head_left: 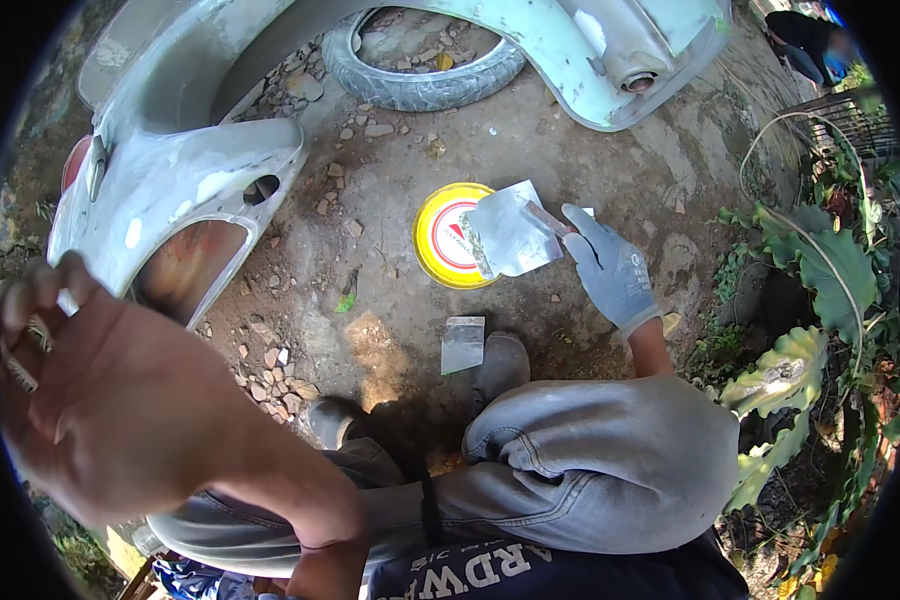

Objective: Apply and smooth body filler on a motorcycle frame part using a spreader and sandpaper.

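My bare left hand (120, 390) is raised close at the left, fingers curled around a small whitish thing that is mostly hidden by them. My right hand (610, 275), in a grey glove, grips the edge of a flat, square metal plate (518, 228). A narrow reddish-brown strip (548, 218) lies across the plate by the thumb, and greyish residue marks its left edge. The plate overlaps a round yellow tin (428, 235) with a white and red top. On the ground by my shoe rests a smaller square metal sheet (462, 345).
A large pale scooter body shell (180, 170), patched with white, curves across the left and top. Behind the tin lies a black tyre (420, 92). Loose stones (280, 390) are scattered at the left; leafy plants (820, 270) line the right. A person (810, 45) is at the far right.
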{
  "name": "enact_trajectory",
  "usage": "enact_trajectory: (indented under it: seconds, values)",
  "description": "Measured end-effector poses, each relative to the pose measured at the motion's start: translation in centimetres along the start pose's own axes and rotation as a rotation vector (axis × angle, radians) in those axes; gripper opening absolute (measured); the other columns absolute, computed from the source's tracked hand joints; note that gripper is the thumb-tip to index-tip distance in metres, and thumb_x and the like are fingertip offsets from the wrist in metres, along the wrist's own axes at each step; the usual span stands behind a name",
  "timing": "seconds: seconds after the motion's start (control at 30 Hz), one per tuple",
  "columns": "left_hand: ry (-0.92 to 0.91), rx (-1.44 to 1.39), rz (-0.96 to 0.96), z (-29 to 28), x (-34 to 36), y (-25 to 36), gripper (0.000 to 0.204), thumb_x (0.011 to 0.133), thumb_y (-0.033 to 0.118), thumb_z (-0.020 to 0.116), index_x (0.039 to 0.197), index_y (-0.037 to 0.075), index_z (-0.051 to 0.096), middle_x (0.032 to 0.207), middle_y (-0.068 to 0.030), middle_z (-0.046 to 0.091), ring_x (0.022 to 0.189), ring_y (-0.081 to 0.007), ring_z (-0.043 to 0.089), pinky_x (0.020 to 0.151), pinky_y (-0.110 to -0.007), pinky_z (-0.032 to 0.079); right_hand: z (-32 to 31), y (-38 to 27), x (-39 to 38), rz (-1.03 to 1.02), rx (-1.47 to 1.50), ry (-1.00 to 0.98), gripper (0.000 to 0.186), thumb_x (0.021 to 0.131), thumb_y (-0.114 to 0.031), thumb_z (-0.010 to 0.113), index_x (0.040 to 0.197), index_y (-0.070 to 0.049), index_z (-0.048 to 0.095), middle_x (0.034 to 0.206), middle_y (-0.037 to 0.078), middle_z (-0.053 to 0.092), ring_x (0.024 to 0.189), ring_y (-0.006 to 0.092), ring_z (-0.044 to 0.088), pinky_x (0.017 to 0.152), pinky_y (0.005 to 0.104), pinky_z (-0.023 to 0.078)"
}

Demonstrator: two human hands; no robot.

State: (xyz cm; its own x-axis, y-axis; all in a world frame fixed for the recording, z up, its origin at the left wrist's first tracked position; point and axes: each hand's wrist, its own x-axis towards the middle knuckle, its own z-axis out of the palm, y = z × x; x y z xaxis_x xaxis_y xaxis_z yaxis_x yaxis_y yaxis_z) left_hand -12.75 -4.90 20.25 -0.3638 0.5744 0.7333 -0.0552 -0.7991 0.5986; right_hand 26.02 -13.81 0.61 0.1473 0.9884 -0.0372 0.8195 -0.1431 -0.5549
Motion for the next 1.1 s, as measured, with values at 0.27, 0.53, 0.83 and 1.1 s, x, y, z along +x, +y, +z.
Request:
enact_trajectory:
  seconds: [0.27,0.53,0.83,1.1]
  values:
    - [-1.005,0.608,-0.261,4.3,-21.0,-13.9,0.051,0.091,0.027,0.086,0.132,0.0,0.071,0.119,-0.0164,0.072,0.107,-0.0333,0.064,0.095,-0.046,0.054,-0.2,0.8,3.4,-0.235,-0.328,-0.121,0.024,0.102,-0.023,0.065,0.124,-0.017,0.072,0.103,0.015,0.067,0.094,0.0387,0.072,0.079,0.0539,0.058]
    - [-1.146,0.723,-0.475,6.0,-24.3,-14.9,0.083,0.082,0.04,0.091,0.147,-0.003,0.062,0.146,-0.0197,0.055,0.132,-0.0401,0.051,0.105,-0.053,0.046,1.3,0.5,2.8,-0.349,-0.455,-0.013,0.037,0.097,-0.021,0.069,0.134,-0.019,0.07,0.102,0.011,0.062,0.094,0.0352,0.067,0.076,0.051,0.057]
    - [-1.268,0.658,-0.345,4.5,-23.9,-15.1,0.106,0.079,0.058,0.088,0.156,-0.005,0.051,0.149,-0.0219,0.05,0.138,-0.0395,0.046,0.111,-0.054,0.043,2.5,-1.1,0.0,-0.261,-0.475,-0.012,0.043,0.091,-0.015,0.073,0.134,-0.016,0.067,0.103,0.009,0.06,0.092,0.0303,0.068,0.078,0.0461,0.06]
    - [-1.238,0.723,-0.393,3.8,-24.4,-14.6,0.111,0.075,0.065,0.088,0.157,-0.002,0.053,0.148,-0.0224,0.05,0.134,-0.0408,0.046,0.11,-0.052,0.042,4.1,-2.2,-1.4,-0.215,-0.508,0.038,0.041,0.093,-0.016,0.071,0.133,-0.016,0.066,0.102,0.008,0.06,0.093,0.0265,0.068,0.073,0.0439,0.06]
